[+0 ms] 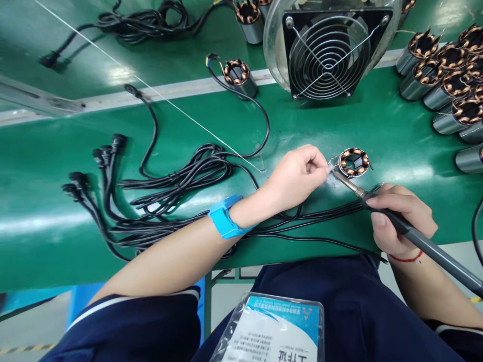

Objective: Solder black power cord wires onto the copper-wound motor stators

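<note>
My left hand has its fingertips pinched on a thin wire beside a copper-wound motor stator. The stator stands on the green bench with its open end up. In my right hand is a soldering iron, gripped by its dark handle. Its metal tip reaches the wire just by my left fingertips; whether it touches cannot be made out. A black cable runs under my left wrist, which wears a blue band.
Black power cables lie in coils on the left. Behind stands a fan with a wire guard, and beside it another stator with a cable attached. Several more stators crowd the right. A white string crosses the bench.
</note>
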A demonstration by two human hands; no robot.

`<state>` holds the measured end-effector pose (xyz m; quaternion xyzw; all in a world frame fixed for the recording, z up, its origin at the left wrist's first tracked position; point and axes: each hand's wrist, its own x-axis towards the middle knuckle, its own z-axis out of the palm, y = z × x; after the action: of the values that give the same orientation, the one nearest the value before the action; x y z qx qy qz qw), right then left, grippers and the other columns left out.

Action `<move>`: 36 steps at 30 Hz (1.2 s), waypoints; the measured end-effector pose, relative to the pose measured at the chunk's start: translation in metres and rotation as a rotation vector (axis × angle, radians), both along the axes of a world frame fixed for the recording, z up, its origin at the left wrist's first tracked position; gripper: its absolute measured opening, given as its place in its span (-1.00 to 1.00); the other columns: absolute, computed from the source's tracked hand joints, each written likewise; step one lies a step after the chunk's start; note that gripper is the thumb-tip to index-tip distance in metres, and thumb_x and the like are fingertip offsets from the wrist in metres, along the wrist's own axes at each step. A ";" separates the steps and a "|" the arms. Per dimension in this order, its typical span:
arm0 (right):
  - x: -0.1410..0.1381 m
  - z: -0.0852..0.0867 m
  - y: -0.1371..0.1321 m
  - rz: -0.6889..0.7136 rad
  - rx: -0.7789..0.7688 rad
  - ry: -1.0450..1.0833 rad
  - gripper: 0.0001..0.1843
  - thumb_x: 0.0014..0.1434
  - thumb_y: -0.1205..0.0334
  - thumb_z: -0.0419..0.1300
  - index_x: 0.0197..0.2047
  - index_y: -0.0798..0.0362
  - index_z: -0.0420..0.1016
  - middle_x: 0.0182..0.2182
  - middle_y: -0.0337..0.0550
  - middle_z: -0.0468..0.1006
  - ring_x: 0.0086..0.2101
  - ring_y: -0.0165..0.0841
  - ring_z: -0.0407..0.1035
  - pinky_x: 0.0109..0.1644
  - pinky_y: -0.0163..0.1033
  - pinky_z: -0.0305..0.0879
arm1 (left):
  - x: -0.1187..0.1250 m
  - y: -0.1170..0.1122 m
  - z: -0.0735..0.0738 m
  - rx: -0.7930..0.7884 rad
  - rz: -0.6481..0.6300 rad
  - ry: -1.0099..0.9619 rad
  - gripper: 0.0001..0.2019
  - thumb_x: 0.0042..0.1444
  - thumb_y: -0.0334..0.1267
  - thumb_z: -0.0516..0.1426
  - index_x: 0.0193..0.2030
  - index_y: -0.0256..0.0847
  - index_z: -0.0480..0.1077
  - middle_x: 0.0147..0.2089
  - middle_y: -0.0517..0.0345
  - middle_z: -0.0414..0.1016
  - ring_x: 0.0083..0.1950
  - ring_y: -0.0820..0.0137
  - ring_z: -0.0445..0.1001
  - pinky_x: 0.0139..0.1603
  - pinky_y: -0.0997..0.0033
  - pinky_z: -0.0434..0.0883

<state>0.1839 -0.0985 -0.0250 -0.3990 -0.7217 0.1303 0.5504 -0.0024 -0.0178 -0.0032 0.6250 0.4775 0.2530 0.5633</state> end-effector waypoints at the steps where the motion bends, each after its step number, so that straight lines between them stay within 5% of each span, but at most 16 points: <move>1: 0.000 0.000 0.000 0.000 0.002 -0.007 -0.77 0.13 0.34 0.18 -0.12 0.01 0.50 -0.54 -0.29 0.40 -0.61 -0.44 0.19 -0.55 -0.25 0.21 | 0.000 0.000 0.000 -0.011 0.006 -0.002 -0.88 -0.01 -0.49 0.10 -0.49 -0.25 0.27 -0.42 0.22 0.37 -0.48 0.60 0.26 -0.50 0.57 0.21; 7: -0.001 -0.001 0.001 -0.031 0.005 -0.014 -0.81 0.15 0.29 0.18 -0.13 -0.03 0.49 -0.55 -0.29 0.41 -0.63 -0.46 0.16 -0.58 -0.27 0.17 | 0.001 -0.001 0.000 -0.116 0.034 -0.044 -0.88 -0.01 -0.47 0.09 -0.48 -0.22 0.25 -0.56 0.27 0.35 -0.58 0.58 0.27 -0.60 0.57 0.20; 22: 0.001 0.000 0.002 -0.021 0.050 -0.002 -0.74 0.12 0.33 0.21 -0.08 0.01 0.52 -0.52 -0.27 0.42 -0.59 -0.44 0.20 -0.57 -0.25 0.21 | 0.002 0.000 0.001 -0.155 0.056 -0.054 -0.88 -0.01 -0.49 0.08 -0.48 -0.22 0.25 -0.49 0.23 0.40 -0.60 0.59 0.26 -0.63 0.57 0.22; 27: 0.002 0.010 0.001 -0.118 -0.080 -0.102 -0.57 0.11 0.33 0.27 0.07 -0.09 0.48 -0.35 -0.19 0.58 -0.42 -0.33 0.41 -0.36 -0.17 0.43 | 0.003 0.000 0.001 -0.155 0.058 -0.074 -0.87 -0.02 -0.51 0.08 -0.48 -0.23 0.25 -0.50 0.25 0.37 -0.60 0.61 0.25 -0.64 0.60 0.20; 31: -0.003 0.021 0.007 -0.114 -0.280 -0.108 -0.45 0.26 0.22 0.18 0.29 -0.26 0.24 -0.02 -0.25 0.59 -0.20 -0.30 0.54 -0.05 -0.08 0.52 | 0.002 0.000 0.000 -0.153 0.058 -0.086 -0.86 -0.03 -0.54 0.06 -0.48 -0.24 0.25 -0.52 0.27 0.35 -0.61 0.63 0.25 -0.64 0.64 0.20; 36: -0.008 0.032 0.023 -0.109 -0.383 -0.301 -0.54 0.32 0.21 0.08 0.27 -0.23 0.20 -0.09 -0.27 0.63 -0.01 -0.21 0.50 0.09 0.05 0.42 | 0.002 0.000 -0.001 -0.138 0.052 -0.079 -0.88 -0.01 -0.52 0.06 -0.46 -0.24 0.26 -0.51 0.29 0.34 -0.62 0.63 0.25 -0.65 0.63 0.21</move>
<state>0.1757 -0.0756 0.0071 -0.5495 -0.7351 0.1738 0.3571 -0.0003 -0.0174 -0.0041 0.5615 0.4875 0.2584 0.6167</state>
